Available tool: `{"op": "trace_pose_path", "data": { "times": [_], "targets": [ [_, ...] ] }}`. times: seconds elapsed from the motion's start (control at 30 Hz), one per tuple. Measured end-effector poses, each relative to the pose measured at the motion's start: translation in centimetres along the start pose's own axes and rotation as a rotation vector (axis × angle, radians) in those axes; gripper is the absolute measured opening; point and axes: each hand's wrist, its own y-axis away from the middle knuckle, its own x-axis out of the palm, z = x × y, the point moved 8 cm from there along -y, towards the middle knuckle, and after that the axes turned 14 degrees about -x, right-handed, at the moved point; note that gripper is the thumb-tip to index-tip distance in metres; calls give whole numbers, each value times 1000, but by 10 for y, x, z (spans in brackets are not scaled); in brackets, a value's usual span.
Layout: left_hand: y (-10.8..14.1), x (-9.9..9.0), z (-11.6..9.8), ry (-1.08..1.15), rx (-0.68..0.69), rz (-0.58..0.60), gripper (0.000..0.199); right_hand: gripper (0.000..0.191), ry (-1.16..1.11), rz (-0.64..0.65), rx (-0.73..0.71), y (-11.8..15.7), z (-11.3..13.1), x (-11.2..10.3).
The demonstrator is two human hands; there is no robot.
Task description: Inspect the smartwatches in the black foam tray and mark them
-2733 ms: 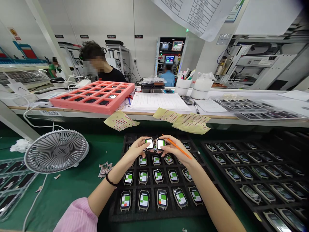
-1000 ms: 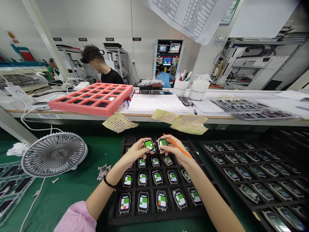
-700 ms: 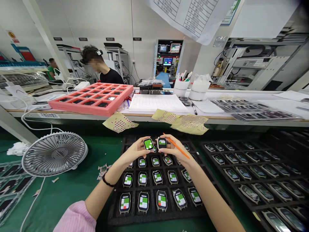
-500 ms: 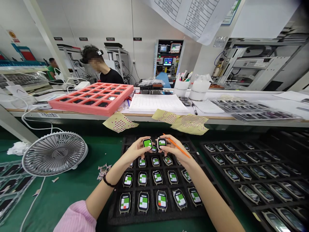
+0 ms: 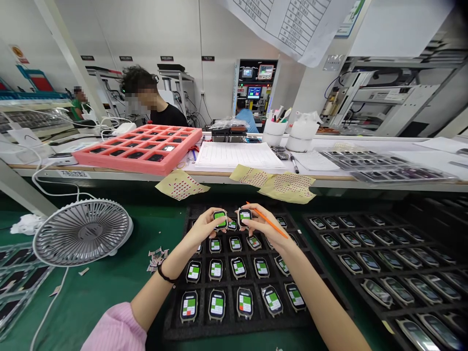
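Note:
My left hand [image 5: 207, 225] grips a smartwatch body [image 5: 220, 215] without a strap, its screen lit green and its thumb lying on the glass. A second strapless smartwatch [image 5: 244, 214] is held in my right hand [image 5: 259, 223], the thumb against its screen. An orange stick-like tool [image 5: 270, 222], perhaps a pen, is also tucked in the right hand. Both hands hover over the far rows of a black foam tray [image 5: 226, 332]. Rows of lit watches fill its pockets, such as one watch [image 5: 217, 305] in the near row. Fingers hide part of the far row.
Another black tray of watches [image 5: 382, 263] lies to the right. A grey fan [image 5: 84, 234] stands left, with small paper scraps [image 5: 157, 259] beside it. On the shelf are a pink foam tray [image 5: 164, 165], paper sheets [image 5: 237, 155] and pen cups [image 5: 273, 131]. A co-worker [image 5: 164, 114] sits beyond.
The watch in my left hand has shifted slightly left and its thumb has moved up the screen. My right hand is nearly unchanged. The co-worker's head has turned a little.

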Motion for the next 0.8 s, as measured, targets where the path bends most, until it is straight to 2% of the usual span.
{"op": "trace_pose_path", "data": {
  "times": [0.1, 0.3, 0.43, 0.63, 0.8],
  "targets": [
    [-1, -1, 3, 27, -33, 3, 48, 34, 3, -1, 0, 0, 0, 0],
    [8, 7, -2, 26, -43, 110, 54, 32, 16, -14, 18, 0, 0, -4],
    [9, 6, -2, -42, -19, 100, 56, 29, 18, -40, 34, 0, 1, -5],
    [-1, 5, 8, -41, 37, 141, 78, 28, 14, -70, 61, 2, 4, -5],
    [-2, 4, 7, -96, 80, 107, 74, 29, 14, -85, 70, 2, 1, -6]
  ]
}}
